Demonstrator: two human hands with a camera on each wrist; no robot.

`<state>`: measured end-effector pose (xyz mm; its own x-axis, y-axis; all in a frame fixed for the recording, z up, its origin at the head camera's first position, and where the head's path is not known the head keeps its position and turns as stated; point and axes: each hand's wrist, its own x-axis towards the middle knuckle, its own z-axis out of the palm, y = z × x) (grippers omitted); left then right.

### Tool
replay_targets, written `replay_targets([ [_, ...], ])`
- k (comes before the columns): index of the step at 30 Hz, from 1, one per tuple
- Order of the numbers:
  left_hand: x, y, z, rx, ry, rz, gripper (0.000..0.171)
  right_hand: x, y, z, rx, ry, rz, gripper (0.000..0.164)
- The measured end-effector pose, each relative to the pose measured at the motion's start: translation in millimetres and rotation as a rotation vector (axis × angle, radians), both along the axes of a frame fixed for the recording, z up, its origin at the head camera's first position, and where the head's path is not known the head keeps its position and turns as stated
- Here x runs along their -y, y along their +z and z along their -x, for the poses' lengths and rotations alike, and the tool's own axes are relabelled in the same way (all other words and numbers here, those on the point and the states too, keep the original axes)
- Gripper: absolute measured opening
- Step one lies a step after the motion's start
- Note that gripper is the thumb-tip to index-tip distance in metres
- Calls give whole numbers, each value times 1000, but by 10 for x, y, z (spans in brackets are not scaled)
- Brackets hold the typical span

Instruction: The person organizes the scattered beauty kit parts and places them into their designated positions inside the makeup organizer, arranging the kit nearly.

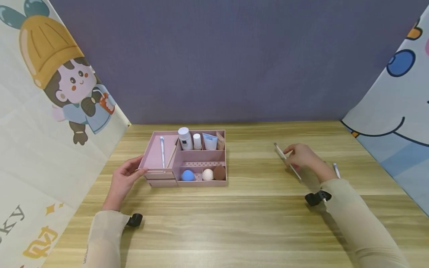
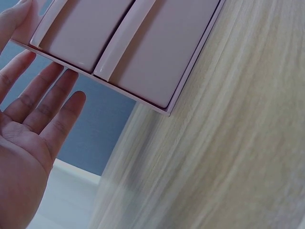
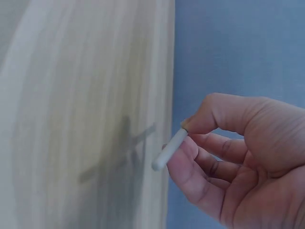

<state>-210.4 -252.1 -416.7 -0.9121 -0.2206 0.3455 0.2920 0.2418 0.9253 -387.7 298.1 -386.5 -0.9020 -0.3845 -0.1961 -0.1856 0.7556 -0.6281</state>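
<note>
Over on the right, my right hand (image 1: 303, 159) pinches a slim makeup brush (image 1: 280, 151) with a white handle and a dark far tip. Thumb and fingertips hold it above the table, and its end (image 3: 170, 149) sticks out in the right wrist view. My left hand (image 1: 124, 181) holds the front left corner of a pink makeup organizer (image 1: 202, 183), thumb at the front rim and fingers along the side. Two brushes lie in the organizer's top tray (image 1: 153, 158): a white one (image 1: 162, 152) and a brown one (image 1: 172, 153).
The organizer's back compartments hold a white bottle (image 1: 185, 139), a smaller bottle (image 1: 197, 141) and a blue-white tube (image 1: 209, 142). Blue (image 1: 188, 175), white (image 1: 207, 174) and brown (image 1: 219, 173) sponges sit in front. Another white brush (image 1: 336, 171) lies beyond my right forearm, partly hidden.
</note>
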Motion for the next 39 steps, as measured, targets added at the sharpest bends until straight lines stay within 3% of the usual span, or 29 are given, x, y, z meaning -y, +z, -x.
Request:
replay_targets([
  [5, -6, 12, -4, 5, 5, 6, 41, 66, 95, 3, 1, 1, 23, 47],
  [12, -9, 15, -8, 13, 11, 24, 41, 171, 210, -6, -65, 33, 109, 42],
  [23, -10, 16, -18, 58, 36, 65, 44, 482, 430, -31, -56, 35, 170, 46],
  [39, -4, -8, -12, 45, 29, 48, 43, 912, 558, -27, -14, 29, 341, 47],
])
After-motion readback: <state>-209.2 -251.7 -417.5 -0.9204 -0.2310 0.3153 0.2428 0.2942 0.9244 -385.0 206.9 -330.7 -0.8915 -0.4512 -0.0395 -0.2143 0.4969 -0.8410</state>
